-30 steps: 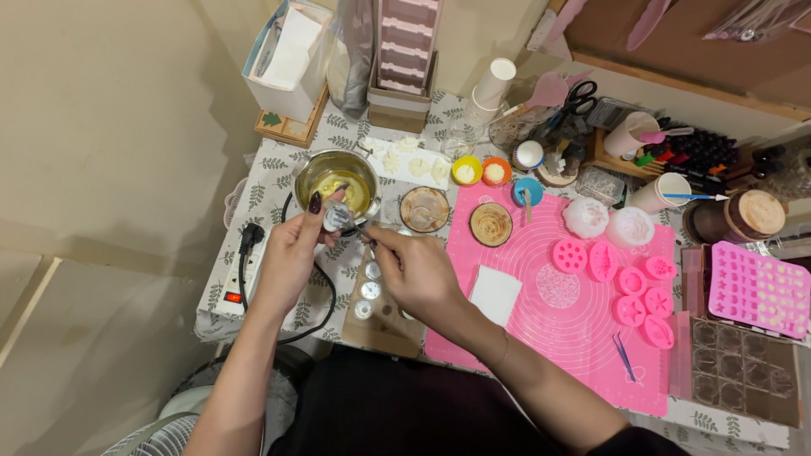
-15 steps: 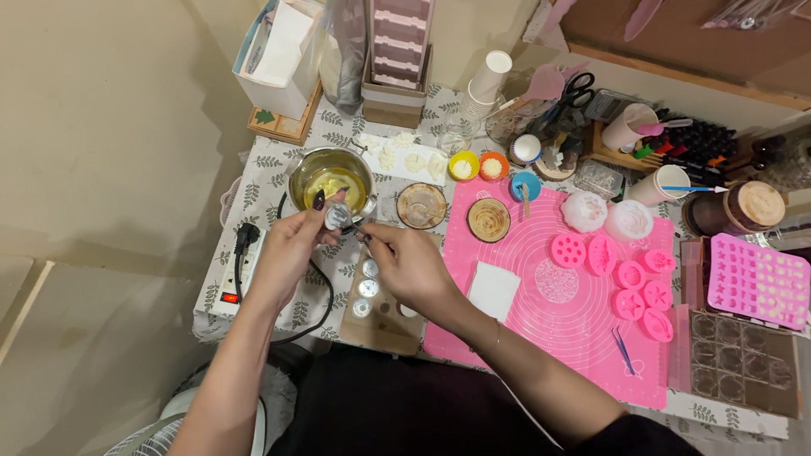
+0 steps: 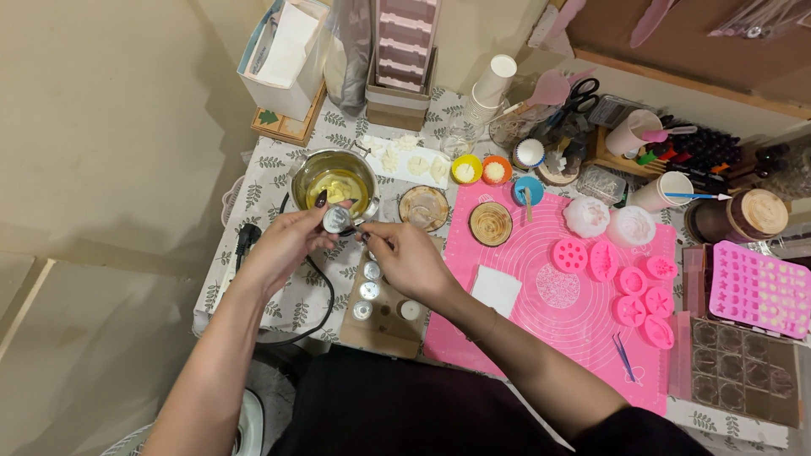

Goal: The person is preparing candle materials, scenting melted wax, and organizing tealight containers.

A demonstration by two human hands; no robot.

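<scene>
The left hand held a little tin cup near the pot; the right hand pinched something tiny beside it.

- The left hand is raised with fingers curled and pinched at the tips, forearm stretched forward.
- The right hand is held just beside it, fingers bent, thumb and forefinger pinched together.
</scene>
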